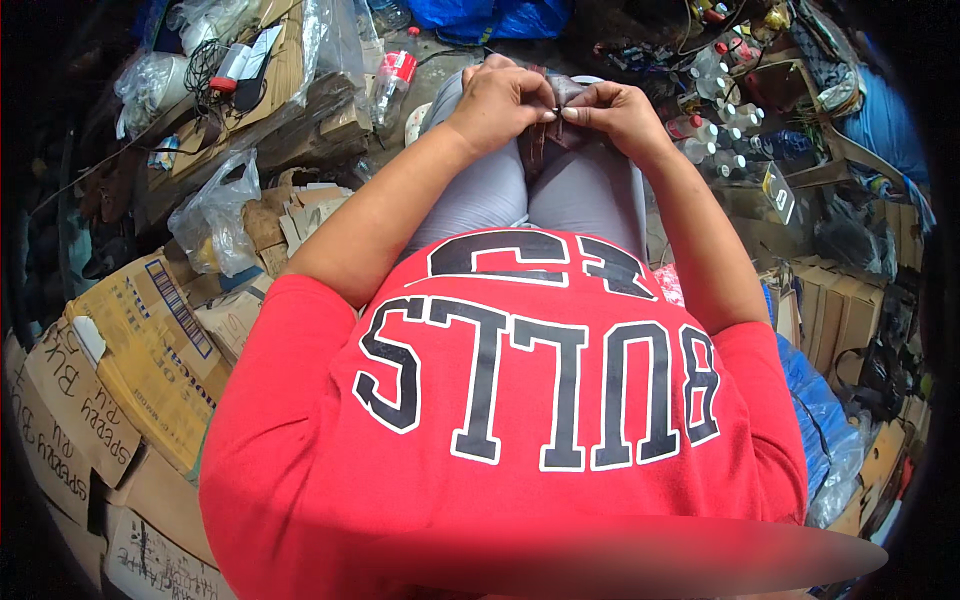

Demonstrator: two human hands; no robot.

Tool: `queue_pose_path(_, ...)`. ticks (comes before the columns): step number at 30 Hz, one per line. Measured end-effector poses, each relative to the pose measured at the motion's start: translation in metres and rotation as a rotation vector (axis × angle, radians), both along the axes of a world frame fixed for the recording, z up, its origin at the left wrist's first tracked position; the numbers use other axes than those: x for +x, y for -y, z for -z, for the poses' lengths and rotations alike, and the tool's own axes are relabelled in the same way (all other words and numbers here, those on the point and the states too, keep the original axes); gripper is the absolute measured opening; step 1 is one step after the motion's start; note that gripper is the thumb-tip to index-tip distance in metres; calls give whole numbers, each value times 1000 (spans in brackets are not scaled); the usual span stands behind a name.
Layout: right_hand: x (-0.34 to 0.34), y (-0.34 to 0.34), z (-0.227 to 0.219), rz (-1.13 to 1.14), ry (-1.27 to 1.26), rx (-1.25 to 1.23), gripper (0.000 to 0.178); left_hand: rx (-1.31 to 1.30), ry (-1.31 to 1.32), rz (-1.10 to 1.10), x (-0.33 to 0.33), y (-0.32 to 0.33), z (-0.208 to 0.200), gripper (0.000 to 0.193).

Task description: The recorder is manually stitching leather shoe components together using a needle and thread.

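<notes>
Over my knees, in grey trousers (590, 190), both hands meet at a dark brown piece (548, 158) that looks like leather. My left hand (500, 102) is closed, its thumb and fingers pinching the left side of the piece. From the other side my right hand (615, 112) pinches the piece between thumb and forefinger. The fingertips nearly touch, and a small dark spot shows between them; too small to make out. Part of the brown piece shows beyond the fingers, and a strip of it hangs down between my thighs.
A bottle with a red label (396, 78) stands beyond my left knee. Several plastic bottles (722, 120) cluster to the right. Flattened cardboard boxes (150, 340) pile up at the left. A clear plastic bag (218, 215) lies by my left arm, blue sheeting (800, 400) at the right.
</notes>
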State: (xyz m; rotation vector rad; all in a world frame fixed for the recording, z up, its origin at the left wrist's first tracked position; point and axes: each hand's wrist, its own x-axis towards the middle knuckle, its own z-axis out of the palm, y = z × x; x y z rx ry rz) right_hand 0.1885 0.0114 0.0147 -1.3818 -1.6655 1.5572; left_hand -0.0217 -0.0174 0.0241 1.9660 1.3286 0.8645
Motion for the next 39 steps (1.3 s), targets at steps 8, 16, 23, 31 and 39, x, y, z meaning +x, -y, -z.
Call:
queue_pose_path(8,26,-1,-25,-164,108,157,9,14,-63,30,-22,18,-10,9)
queue_pose_path(16,-12,11,-54,-568,804,785,10,235,-670,150,-1,23,-36,14)
queue_pose_path(23,57,-1,-36,-489,923,868,6,115,-790,109,-87,38,-31,13)
queue_pose_path(31,92,-23,-44,223,-461,92,18,-138,719,-48,-142,30,-37,9)
queue_pose_path(39,53,-13,-66,158,-955,-56,21,-466,1402,7,-107,24,-44,21)
